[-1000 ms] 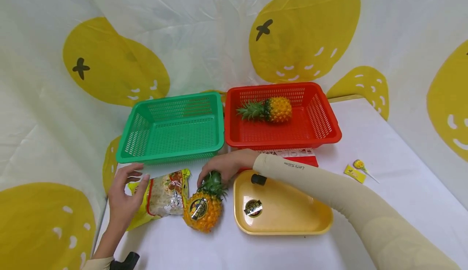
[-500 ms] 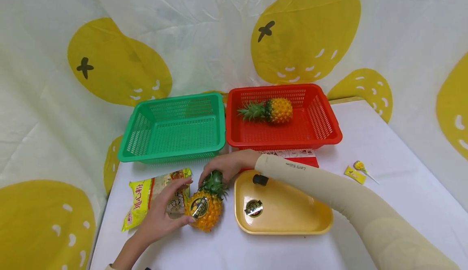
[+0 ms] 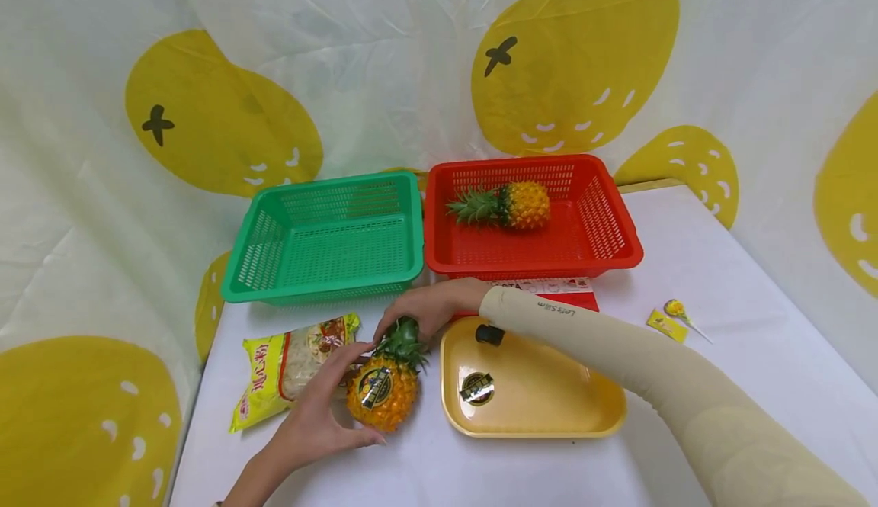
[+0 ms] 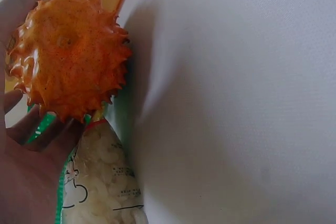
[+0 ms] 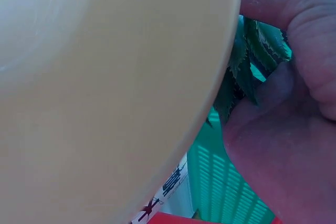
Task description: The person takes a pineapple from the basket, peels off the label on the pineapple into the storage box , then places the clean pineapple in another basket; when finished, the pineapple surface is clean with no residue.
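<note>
A small orange pineapple (image 3: 382, 396) with a round black-and-gold sticker stands near the front of the white table. My right hand (image 3: 425, 310) grips its green leafy crown (image 3: 403, 343) from the back. Around the fruit's left side curves my left hand (image 3: 312, 427), its thumb at the front and its fingers behind. The left wrist view shows the spiky underside of the pineapple (image 4: 71, 56) between thumb and fingers. Leaves (image 5: 247, 61) show between the right thumb and palm in the right wrist view. A yellow-ended plastic bag of pale pieces (image 3: 295, 366) lies beside the left hand.
A green basket (image 3: 343, 251) stands at the back left. The red basket (image 3: 583, 240) next to it holds another pineapple (image 3: 527, 204). A golden tray (image 3: 549, 385) sits under the right forearm, before a red-and-white package (image 3: 569, 293). A lollipop (image 3: 675, 309) and yellow packet (image 3: 665, 325) lie at right.
My left hand has moved right, from over the bag to around the pineapple's side. The right hand has kept its grip on the crown.
</note>
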Available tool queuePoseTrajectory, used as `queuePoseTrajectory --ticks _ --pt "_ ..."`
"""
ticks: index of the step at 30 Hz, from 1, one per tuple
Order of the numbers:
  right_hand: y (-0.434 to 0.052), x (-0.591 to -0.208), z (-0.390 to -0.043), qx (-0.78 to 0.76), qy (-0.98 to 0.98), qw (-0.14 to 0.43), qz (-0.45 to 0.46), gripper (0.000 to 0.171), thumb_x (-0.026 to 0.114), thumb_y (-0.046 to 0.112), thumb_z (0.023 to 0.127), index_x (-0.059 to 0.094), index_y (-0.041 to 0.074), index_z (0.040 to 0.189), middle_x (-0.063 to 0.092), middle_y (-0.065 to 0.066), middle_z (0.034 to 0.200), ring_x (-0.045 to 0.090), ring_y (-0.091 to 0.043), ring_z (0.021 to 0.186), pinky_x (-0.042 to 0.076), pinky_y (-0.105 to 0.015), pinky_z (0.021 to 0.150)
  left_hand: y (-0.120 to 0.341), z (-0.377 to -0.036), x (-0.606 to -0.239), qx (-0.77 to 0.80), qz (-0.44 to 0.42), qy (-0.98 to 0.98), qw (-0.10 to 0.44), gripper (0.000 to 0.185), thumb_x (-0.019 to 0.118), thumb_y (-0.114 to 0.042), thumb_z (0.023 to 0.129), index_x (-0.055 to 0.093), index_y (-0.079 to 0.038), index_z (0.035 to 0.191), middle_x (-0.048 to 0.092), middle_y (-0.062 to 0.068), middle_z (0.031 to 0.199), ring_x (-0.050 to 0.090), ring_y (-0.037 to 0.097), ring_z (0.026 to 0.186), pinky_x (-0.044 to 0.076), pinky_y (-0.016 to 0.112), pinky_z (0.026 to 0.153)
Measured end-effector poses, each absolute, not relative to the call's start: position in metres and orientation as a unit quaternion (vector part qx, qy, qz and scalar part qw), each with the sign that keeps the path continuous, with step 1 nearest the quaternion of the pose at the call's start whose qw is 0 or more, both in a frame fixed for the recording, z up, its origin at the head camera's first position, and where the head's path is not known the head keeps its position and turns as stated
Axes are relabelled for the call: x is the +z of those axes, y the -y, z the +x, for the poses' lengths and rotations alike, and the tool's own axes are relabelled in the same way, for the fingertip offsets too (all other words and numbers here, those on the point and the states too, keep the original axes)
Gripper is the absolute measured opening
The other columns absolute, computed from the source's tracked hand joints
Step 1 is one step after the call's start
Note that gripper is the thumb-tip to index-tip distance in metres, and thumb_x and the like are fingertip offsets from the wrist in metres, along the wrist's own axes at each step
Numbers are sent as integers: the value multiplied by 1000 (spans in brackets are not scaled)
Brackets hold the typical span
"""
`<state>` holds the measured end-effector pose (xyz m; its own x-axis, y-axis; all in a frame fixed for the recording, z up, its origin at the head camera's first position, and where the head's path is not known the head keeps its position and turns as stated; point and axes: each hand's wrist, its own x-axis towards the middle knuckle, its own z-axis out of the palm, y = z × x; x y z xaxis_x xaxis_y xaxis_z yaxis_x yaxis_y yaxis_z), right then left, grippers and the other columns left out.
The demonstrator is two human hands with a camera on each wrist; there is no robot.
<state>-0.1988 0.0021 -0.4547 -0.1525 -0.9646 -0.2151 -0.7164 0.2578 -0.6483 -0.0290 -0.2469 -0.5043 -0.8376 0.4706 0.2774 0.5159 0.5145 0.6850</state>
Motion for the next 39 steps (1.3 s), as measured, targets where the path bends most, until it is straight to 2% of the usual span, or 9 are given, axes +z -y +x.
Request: queuePoseTrajectory --ticks 4,9,14,19,26,31,39 --pt "-1 -454 -198 -190 -737 304 -574 68 82 -11 84 67 18 144 65 3 140 54 -10 122 43 -24 105 247 -30 -507 -396 -287 872 31 116 105 -43 61 48 -17 158 45 3 158 41 29 146 38 63 112" --pt "0 -454 -198 -177 -741 296 -576 68 83 -9 84 67 20 144 65 6 138 54 -8 121 43 -24 105 247 -31 -509 -385 -287 877 21 105 102 -47 66 51 -22 155 47 4 157 44 27 144 40 54 115" --pt "0 -451 -195 -154 -753 284 -573 69 85 -5 84 67 21 145 64 6 139 53 -7 123 41 -26 107 248 -31 -508 -377 -288 880 18 104 101 -50 67 51 -22 155 49 4 157 46 28 144 42 57 112" --pt "-7 -440 -192 -141 -777 280 -546 70 84 0 87 63 24 149 58 8 147 49 -10 133 41 -29 110 246 -33 -509 -374 -294 879 18 104 99 -53 69 51 -22 156 50 7 157 47 29 143 44 60 109" --pt "-20 -415 -185 -142 -787 262 -541 62 78 5 94 59 19 152 53 5 153 45 -13 141 38 -31 114 247 -34 -509 -374 -295 879 16 103 96 -57 71 50 -20 156 50 8 156 49 29 142 45 60 108" --pt "-25 -402 -178 -154 -785 224 -557 50 75 9 97 64 17 146 59 2 146 50 -15 135 41 -32 112 247 -34 -508 -373 -297 879 10 104 96 -57 71 49 -20 156 49 5 156 49 27 141 45 56 110" --pt "-26 -391 -169 -191 -778 187 -568 32 77 14 99 72 13 130 66 0 129 61 -17 117 49 -31 102 245 -34 -508 -378 -293 878 8 105 96 -57 71 48 -20 157 49 2 156 49 27 141 44 53 111"
